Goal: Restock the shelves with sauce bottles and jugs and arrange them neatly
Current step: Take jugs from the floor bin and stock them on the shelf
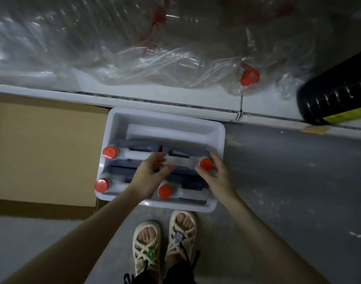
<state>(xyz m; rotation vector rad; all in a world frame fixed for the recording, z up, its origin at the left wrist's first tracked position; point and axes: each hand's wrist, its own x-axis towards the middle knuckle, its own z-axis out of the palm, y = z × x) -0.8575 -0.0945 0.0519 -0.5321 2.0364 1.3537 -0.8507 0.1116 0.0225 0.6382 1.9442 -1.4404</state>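
Left hand [148,173], right hand [215,176] at jug [182,160]

A grey concrete floor [288,191] fills the lower part of the view, mottled with pale scuffs and small light specks. Across the upper part runs the white front edge of a low shelf [155,99], with a narrow joint in it toward the right. Crumpled clear plastic wrap [114,48] lies heaped on the shelf and catches dim glints of light. A flat brown cardboard box [42,148] sits on the floor at the left, against the shelf edge. A yellowish scrap of tape [314,129] lies just below the shelf at the right.
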